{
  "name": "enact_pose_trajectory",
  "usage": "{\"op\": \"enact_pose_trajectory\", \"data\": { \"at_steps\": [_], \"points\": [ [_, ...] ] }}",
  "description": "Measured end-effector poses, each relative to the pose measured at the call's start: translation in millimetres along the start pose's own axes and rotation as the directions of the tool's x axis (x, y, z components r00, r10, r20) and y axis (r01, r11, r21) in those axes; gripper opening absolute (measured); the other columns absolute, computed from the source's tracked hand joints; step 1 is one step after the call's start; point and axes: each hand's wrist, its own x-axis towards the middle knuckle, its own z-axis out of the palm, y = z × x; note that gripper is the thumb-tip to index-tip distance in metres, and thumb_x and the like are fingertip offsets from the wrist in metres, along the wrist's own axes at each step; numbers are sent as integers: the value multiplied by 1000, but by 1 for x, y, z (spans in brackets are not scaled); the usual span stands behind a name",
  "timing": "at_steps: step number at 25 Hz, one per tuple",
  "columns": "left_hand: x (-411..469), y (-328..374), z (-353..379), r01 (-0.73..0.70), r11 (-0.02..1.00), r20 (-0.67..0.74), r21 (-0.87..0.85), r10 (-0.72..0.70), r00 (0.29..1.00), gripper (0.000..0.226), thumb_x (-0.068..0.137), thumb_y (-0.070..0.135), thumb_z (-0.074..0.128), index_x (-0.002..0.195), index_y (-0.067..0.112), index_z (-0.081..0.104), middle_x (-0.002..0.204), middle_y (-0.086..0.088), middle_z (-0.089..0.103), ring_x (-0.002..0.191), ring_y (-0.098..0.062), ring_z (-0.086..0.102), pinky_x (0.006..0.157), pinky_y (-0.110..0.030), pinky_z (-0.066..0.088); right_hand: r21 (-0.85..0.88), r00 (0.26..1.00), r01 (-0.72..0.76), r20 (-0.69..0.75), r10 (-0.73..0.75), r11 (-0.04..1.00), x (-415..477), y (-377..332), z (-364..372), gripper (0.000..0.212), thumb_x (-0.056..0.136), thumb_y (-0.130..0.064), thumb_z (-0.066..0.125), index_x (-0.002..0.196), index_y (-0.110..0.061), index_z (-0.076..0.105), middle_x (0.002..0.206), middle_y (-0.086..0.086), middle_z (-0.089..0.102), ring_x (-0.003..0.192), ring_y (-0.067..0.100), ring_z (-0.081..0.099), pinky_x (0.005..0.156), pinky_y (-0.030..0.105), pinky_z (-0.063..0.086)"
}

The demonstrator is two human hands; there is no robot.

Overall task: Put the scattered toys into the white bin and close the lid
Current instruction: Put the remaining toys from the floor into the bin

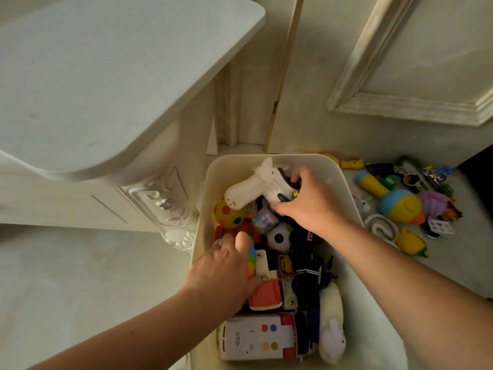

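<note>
Firstly, white bin [344, 182]: open-topped, on floor, crammed with toys. Scattered toys [400, 205]: heap on floor just right of bin. Right hand [306, 206]: inside bin, fingers clasping white toy gun [253, 188]. Left hand [224, 271]: inside bin, fingers curled round rainbow toy [252, 259].

Pale corner, dim light.
I see a white carved cabinet [106, 76] left, a panelled door [426, 62] right, grey floor [66, 276] below.
</note>
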Motion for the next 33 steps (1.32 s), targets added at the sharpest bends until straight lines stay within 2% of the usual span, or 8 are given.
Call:
{"op": "enact_pose_trajectory", "data": {
  "at_steps": [2, 5, 9, 13, 21, 26, 30, 33],
  "points": [
    [1, 0, 0, 10, 1000, -3, 3, -10, 1000, 63, 88, 61, 49, 129, 21, 23, 123, -1, 46, 106, -19, 58, 79, -29, 49, -359, 938, 184, -213, -272, 915, -4, -3, -7, 46, 68, -27, 79, 101, -17, 48, 97, -2, 56, 71, 20, 56, 53, 35, 44],
    [0, 2, -2, 40, 999, 30, 4, -41, 999, 66, 87, 63, 49, 129, 21, 21, 122, -1, 46, 104, -20, 60, 77, -30, 50, -666, 904, 206, -152, -400, 717, -22, 2, 13, 55, 61, -21, 83, 105, -13, 52, 126, 12, 53, 69, 25, 64, 45, 32, 45],
    [0, 3, -2, 45, 999, 43, 5, -45, 998, 71, 83, 66, 51, 130, 22, 22, 122, 0, 47, 103, -19, 60, 77, -31, 50, -483, 936, 278, -56, -346, 830, -34, 12, 21, 60, 59, -27, 85, 104, -11, 48, 115, 12, 49, 55, 22, 57, 40, 24, 32],
    [0, 3, -1, -5, 1000, 92, 3, 4, 996, 82, 86, 63, 49, 146, 34, 0, 135, -1, 40, 110, -22, 58, 83, -35, 53, -495, 963, 229, -7, -268, 838, -30, 13, 12, 62, 79, -29, 73, 133, -23, 43, 127, 6, 36, 83, 25, 65, 60, 32, 48],
    [6, 5, -1, 93, 996, 41, -15, -93, 995, 59, 91, 57, 48, 135, 28, 22, 129, -2, 43, 107, -22, 61, 80, -34, 54, -575, 926, 262, -76, -369, 775, -38, 13, 45, 61, 58, -13, 87, 98, -11, 41, 106, 17, 59, 59, 24, 60, 36, 28, 45],
    [12, 1, -7, 10, 999, 105, 43, -15, 994, 43, 101, 32, 38, 143, 27, 33, 140, -13, 35, 108, -28, 56, 85, -37, 53, 116, 999, -17, -49, 23, 993, -42, -11, 10, 23, 85, -26, 64, 105, -21, 54, 102, -5, 51, 74, 14, 56, 62, 27, 47],
    [25, 6, -17, 167, 978, 122, -125, -152, 981, 40, 100, 22, 40, 139, 14, 43, 143, -15, 37, 123, -36, 42, 100, -45, 42, 608, 751, -660, 527, 398, 442, -58, -16, -3, 8, 85, -11, 60, 78, -10, 56, 66, 6, 53, 54, 14, 44, 48, 24, 38],
    [39, 2, -26, 263, 937, 68, -231, -254, 965, 53, 96, 28, 48, 145, 25, 26, 149, -18, 15, 117, -41, 52, 98, -42, 44, 637, 648, -753, 676, 350, 164, -66, -16, 5, 4, 83, -4, 56, 81, -7, 54, 79, 12, 53, 68, 21, 52, 68, 33, 49]
  ]
}}
